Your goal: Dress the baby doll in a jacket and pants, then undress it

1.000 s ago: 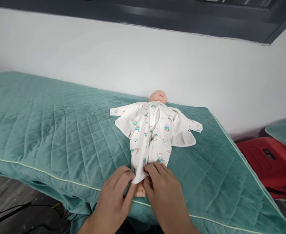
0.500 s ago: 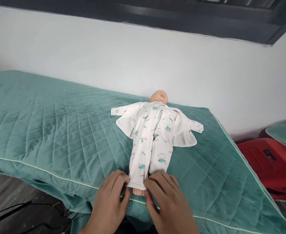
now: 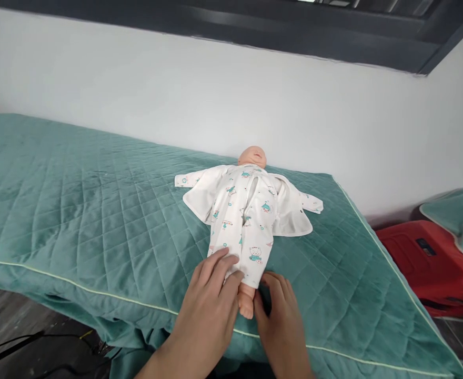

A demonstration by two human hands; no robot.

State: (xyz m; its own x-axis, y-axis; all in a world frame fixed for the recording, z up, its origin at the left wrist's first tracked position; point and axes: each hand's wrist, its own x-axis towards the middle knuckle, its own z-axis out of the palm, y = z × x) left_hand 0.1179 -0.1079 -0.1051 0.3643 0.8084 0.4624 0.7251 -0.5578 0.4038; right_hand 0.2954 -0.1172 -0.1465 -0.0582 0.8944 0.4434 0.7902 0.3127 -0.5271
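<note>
A baby doll (image 3: 252, 156) lies face up in white printed baby pants (image 3: 255, 231) and an opened white jacket (image 3: 292, 213). My left hand (image 3: 210, 310) covers the lower end of the left-side pant leg, its fingers bent at the inner edge of the other leg's cuff; its thumb is hidden. My right hand (image 3: 281, 316) is at the outer edge of that same cuff, thumb and fingers closed on the hem. Between my hands, a bare doll foot (image 3: 246, 304) sticks out of the cuff. The other foot is hidden behind my left hand.
A green quilted cover (image 3: 109, 226) with pale piping lies under the doll, its front edge close to my wrists. Behind runs a white wall (image 3: 137, 89). To the right stands a red plastic item (image 3: 424, 252) with green cloth (image 3: 460, 216) over it. Cables (image 3: 58, 337) lie at lower left.
Both hands have shifted right, from the cuff of the left-side pant leg to the cuff of the right-side one. The right-side foot now shows; the left-side foot is covered.
</note>
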